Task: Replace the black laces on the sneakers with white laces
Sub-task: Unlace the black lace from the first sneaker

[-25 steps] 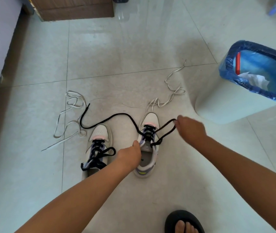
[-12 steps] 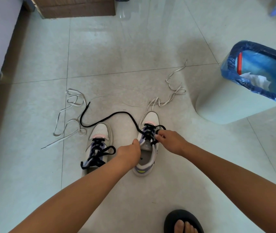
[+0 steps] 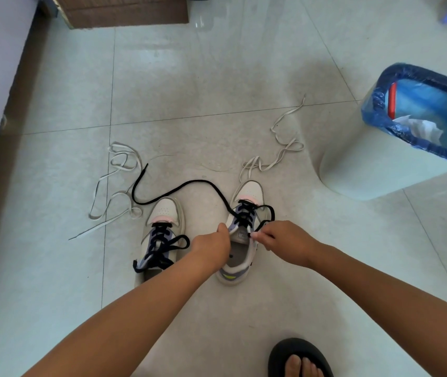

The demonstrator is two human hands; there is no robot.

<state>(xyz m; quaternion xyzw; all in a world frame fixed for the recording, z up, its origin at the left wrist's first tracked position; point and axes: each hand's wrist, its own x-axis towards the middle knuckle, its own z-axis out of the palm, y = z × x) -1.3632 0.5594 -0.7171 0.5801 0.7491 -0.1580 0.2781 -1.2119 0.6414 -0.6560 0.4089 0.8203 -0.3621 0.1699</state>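
Unlacing in progress on right sneaker point(image 3: 240, 240). Left hand point(image 3: 211, 244) is gripping the collar edge, steadying it. Right hand point(image 3: 279, 242) is pinching the black lace point(image 3: 179, 187) just beside the upper eyelets; its freed end is trailing away beyond the fingers onto the floor. Upper rows are looking slack, lower rows remaining threaded. Left sneaker point(image 3: 162, 232) is sitting fully laced in black, untouched. Two white laces point(image 3: 113, 186) are lying loose past both toes, none threaded. Judgement: early stage.
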